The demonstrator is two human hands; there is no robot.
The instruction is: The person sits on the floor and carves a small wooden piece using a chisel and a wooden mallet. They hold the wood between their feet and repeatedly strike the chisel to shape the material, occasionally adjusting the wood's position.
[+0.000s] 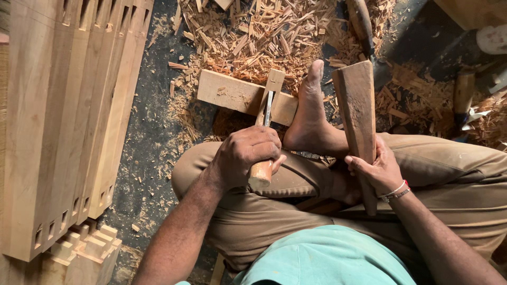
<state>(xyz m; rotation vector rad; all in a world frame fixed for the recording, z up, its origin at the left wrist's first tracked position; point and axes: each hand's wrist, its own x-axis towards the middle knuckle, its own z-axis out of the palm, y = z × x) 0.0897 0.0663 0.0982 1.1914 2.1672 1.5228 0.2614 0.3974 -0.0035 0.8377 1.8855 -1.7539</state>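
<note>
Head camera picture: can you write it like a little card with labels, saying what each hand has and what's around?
Left hand: wrapped around the wooden handle of a chisel
Chisel blade: resting on a small wood piece
Right hand: gripping a wooden mallet, head raised
Bare foot: pressing on a flat board
Floor: wood shavings scattered about
Left side: stacked beams with cut slots

I sit on the dark floor point(153, 137). Wood chips point(253, 37) lie all over it. A flat wood block point(232, 95) rests there, and long cut beams point(68, 116) lie beside me.
</note>
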